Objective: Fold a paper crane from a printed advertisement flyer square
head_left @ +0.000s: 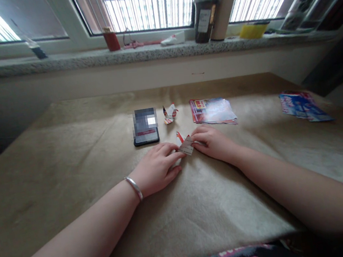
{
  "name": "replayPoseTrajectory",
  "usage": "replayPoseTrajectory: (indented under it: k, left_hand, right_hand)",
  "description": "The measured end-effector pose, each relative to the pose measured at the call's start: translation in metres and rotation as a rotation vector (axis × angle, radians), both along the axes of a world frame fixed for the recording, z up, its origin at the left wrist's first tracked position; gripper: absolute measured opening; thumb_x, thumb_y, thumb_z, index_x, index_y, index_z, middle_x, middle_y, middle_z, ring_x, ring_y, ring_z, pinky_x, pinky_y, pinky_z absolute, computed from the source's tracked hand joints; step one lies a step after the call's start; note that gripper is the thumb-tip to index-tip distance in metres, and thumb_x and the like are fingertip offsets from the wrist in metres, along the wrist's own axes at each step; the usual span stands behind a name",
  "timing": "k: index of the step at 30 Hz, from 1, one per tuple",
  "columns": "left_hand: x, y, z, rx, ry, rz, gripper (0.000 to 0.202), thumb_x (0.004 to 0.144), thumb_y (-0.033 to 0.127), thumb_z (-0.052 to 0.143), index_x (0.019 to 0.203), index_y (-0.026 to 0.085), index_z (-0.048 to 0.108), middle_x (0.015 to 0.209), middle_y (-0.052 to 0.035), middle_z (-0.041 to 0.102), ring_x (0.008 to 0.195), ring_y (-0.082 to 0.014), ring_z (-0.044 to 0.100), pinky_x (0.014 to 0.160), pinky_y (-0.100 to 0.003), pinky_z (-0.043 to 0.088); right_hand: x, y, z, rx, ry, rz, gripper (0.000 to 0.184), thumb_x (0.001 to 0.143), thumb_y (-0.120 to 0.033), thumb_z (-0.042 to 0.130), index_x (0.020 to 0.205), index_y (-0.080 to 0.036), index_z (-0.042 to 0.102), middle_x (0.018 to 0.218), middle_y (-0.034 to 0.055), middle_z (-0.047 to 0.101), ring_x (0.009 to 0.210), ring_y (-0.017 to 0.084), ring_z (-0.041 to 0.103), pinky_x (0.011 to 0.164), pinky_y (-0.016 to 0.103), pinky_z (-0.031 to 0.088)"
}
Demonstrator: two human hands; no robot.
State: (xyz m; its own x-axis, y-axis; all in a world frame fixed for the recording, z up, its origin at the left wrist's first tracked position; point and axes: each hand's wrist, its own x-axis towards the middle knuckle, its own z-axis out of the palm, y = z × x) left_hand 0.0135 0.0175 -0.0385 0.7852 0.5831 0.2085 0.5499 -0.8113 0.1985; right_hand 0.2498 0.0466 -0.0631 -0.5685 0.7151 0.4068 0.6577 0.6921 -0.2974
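Between my two hands is a small folded paper piece, white with a red-orange part sticking up at its far side. My left hand, with a silver bangle at the wrist, pinches its left edge. From the other side, my right hand has its fingertips closed on the right edge. Just beyond the piece sits a folded paper crane in white, red and dark colours, touched by neither hand. A phone lies to the crane's left, its screen partly blurred out.
To the right of the crane lies a stack of printed flyers; more blue flyers are farther right. A tan cloth covers the table. Behind it, the stone windowsill holds a red container, a dark jar and a yellow item.
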Motion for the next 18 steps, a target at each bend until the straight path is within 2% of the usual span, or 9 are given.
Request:
replayPoseTrajectory:
  k: [6,12,16,18]
  left_hand:
    - [0.0,0.001,-0.003,-0.046,-0.059,0.07,0.031,0.086,0.027,0.05,0.115,0.016,0.051,0.117,-0.0104,0.056,0.11,-0.0229,0.052,0.097,-0.041,0.043]
    - [-0.002,0.005,-0.007,-0.108,-0.142,0.137,0.054,0.085,0.027,0.05,0.135,0.014,0.034,0.127,-0.0124,0.053,0.117,-0.0227,0.05,0.1,-0.04,0.042]
    - [-0.003,0.009,-0.007,-0.121,-0.116,0.098,0.04,0.085,0.023,0.049,0.125,0.017,0.047,0.124,-0.0098,0.054,0.117,-0.0215,0.049,0.101,-0.039,0.041]
    - [-0.003,0.009,-0.006,-0.121,-0.09,0.098,0.04,0.085,0.023,0.05,0.124,0.017,0.049,0.124,-0.0101,0.054,0.117,-0.022,0.048,0.101,-0.04,0.041]
  right_hand:
    - [-0.001,-0.006,0.007,0.042,-0.089,-0.011,0.014,0.085,-0.02,0.052,0.084,-0.02,0.066,0.085,0.0056,0.063,0.085,0.019,0.054,0.079,0.031,0.045]
    - [-0.008,-0.013,0.011,0.085,-0.171,-0.021,0.018,0.088,-0.022,0.049,0.084,-0.02,0.066,0.083,0.0064,0.063,0.083,0.019,0.054,0.075,0.029,0.044]
    - [-0.009,-0.013,0.01,0.11,-0.176,-0.026,0.02,0.088,-0.023,0.049,0.088,-0.022,0.068,0.082,0.0066,0.063,0.082,0.019,0.055,0.073,0.03,0.043]
    - [-0.008,-0.011,0.009,0.088,-0.131,0.005,0.021,0.089,-0.022,0.049,0.093,-0.023,0.07,0.084,0.0063,0.064,0.083,0.019,0.055,0.074,0.03,0.044]
